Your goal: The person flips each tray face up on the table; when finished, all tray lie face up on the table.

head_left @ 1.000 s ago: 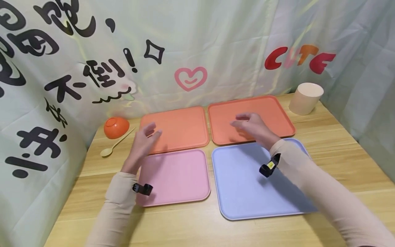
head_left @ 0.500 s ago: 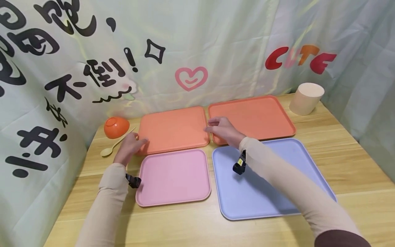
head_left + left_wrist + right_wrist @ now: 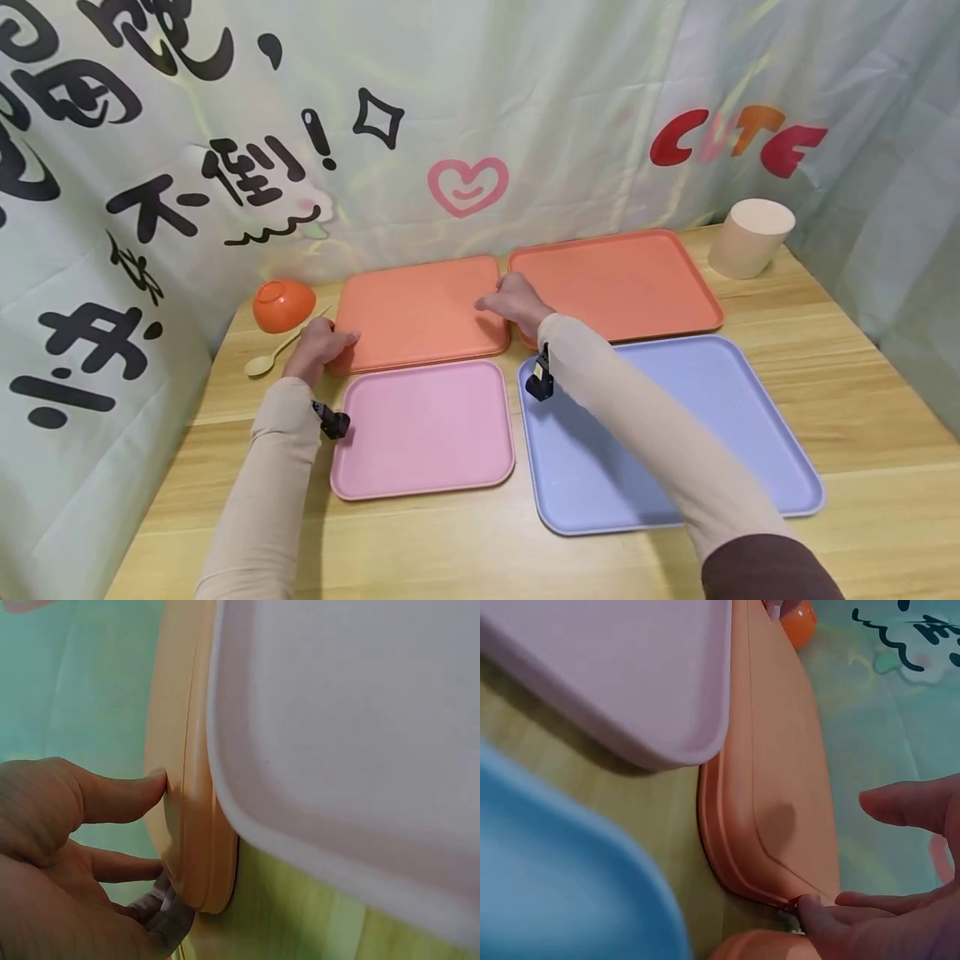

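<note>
The left orange tray lies at the back of the table and looks face down. At its left end my left hand holds the edge; in the left wrist view the thumb touches the top and the fingers are at the side. My right hand is at the tray's right end. In the right wrist view, its fingertips touch the tray's corner while the thumb stays raised off the surface. A second orange tray, rim up, lies just right of it.
In front lie a pink tray and a larger blue tray. An upturned orange bowl and a pale spoon are at left. A cream cylinder stands at the back right, before the printed curtain.
Both hands have come down to the left orange tray: the left hand moved left to its left edge, and the right hand moved left from above the other orange tray.
</note>
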`<state>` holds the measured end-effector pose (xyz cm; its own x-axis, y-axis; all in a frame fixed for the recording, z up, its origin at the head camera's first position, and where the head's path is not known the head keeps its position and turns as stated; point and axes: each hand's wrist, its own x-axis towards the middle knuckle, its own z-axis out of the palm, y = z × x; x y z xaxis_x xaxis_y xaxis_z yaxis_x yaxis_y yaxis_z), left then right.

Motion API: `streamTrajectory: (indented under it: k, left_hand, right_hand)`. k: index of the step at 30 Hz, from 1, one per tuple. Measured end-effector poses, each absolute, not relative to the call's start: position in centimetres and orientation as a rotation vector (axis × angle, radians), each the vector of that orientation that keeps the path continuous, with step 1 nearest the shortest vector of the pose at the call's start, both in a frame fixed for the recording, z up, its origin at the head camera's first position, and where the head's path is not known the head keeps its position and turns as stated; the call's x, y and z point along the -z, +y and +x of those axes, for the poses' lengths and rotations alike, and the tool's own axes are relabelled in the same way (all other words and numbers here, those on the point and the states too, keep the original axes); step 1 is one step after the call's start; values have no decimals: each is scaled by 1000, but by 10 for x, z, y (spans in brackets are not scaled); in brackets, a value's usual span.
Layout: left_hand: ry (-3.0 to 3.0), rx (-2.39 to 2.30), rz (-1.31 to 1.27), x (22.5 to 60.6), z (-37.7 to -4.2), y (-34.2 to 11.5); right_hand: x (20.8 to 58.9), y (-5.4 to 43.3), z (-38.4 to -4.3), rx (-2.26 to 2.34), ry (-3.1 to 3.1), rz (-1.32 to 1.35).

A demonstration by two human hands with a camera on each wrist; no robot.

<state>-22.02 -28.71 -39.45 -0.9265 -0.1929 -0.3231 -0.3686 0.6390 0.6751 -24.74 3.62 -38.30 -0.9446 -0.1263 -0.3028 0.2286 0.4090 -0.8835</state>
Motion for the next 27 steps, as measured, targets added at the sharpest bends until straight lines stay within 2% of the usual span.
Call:
streamTrajectory:
  k: [18, 27]
  left_hand:
    - [2448, -1387, -671, 392, -225, -282]
    - [2403, -1489, -696, 387, -221, -286]
  right_hand:
    - [380, 37, -251, 1885, 2009, 336]
    - [380, 34, -251, 2027, 1855, 355]
